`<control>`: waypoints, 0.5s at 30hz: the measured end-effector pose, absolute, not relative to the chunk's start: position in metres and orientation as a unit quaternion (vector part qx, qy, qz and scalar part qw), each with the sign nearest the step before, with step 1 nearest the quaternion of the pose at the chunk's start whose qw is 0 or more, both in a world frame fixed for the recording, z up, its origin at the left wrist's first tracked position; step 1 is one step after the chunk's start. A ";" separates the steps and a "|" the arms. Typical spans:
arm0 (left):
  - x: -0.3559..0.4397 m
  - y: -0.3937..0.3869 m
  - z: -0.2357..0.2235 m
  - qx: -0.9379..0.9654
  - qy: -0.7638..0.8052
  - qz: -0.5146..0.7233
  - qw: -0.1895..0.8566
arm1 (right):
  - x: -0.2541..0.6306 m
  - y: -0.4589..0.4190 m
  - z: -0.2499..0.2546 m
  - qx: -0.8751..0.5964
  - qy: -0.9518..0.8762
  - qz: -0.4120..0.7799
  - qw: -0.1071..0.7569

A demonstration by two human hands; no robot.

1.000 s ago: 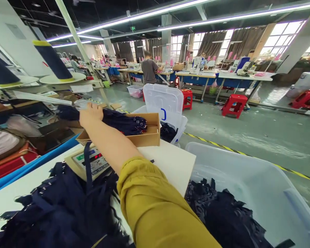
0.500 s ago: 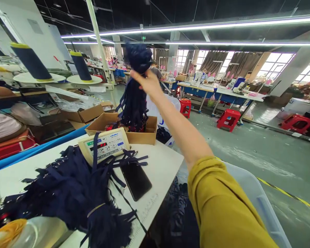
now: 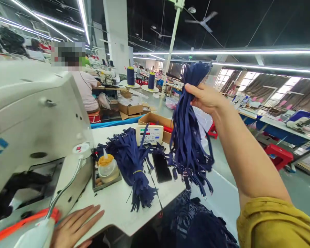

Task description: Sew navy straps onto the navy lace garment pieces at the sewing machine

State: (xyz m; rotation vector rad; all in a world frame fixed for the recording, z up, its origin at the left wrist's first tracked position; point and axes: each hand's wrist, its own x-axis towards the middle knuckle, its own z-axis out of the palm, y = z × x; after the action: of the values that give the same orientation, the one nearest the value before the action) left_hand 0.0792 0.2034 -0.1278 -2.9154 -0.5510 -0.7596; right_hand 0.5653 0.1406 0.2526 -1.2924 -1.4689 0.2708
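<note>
My right hand (image 3: 203,98) is closed round the upper part of a bundle of navy straps (image 3: 189,134), which hangs in the air over the table's right edge. Small metal buckles or rings show at the straps' lower ends. My left hand (image 3: 76,225) lies flat on the white sewing table (image 3: 113,213), its fingers stretched out and holding nothing. A second bundle of navy straps (image 3: 138,172), tied with a thin yellowish band, rests on the table between my hands. Beside it is a black phone (image 3: 162,168).
A sewing machine (image 3: 41,103) fills the left side. Behind the straps stand a control panel (image 3: 150,134) and a cardboard box (image 3: 155,119). A small tray (image 3: 105,184) holds a glue-like bottle (image 3: 107,168). A person (image 3: 84,89) sits at the back left.
My right hand has brought the strap bundle from above the cardboard box back toward me. The view has swung left, and my left hand has come into sight on the table.
</note>
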 end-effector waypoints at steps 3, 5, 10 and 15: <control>0.080 0.204 -0.128 -0.949 -0.179 -0.257 0.034 | 0.537 0.168 0.259 -0.507 -0.616 0.068 0.599; 0.079 0.204 -0.129 -0.949 -0.174 -0.263 0.026 | 0.517 0.180 0.261 -0.473 -0.614 0.036 0.631; 0.075 0.203 -0.127 -0.952 -0.169 -0.255 0.015 | 0.470 0.174 0.194 -0.467 -0.645 0.055 0.603; 0.077 0.204 -0.127 -0.956 -0.164 -0.243 0.007 | 0.421 0.124 0.048 -0.479 -0.770 0.102 0.410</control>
State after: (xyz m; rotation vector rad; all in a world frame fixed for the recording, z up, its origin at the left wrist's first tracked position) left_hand 0.0770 0.2042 -0.1266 -2.9896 -0.5140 -0.7583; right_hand 0.4214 0.1240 0.0482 -1.2053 -1.9383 0.2563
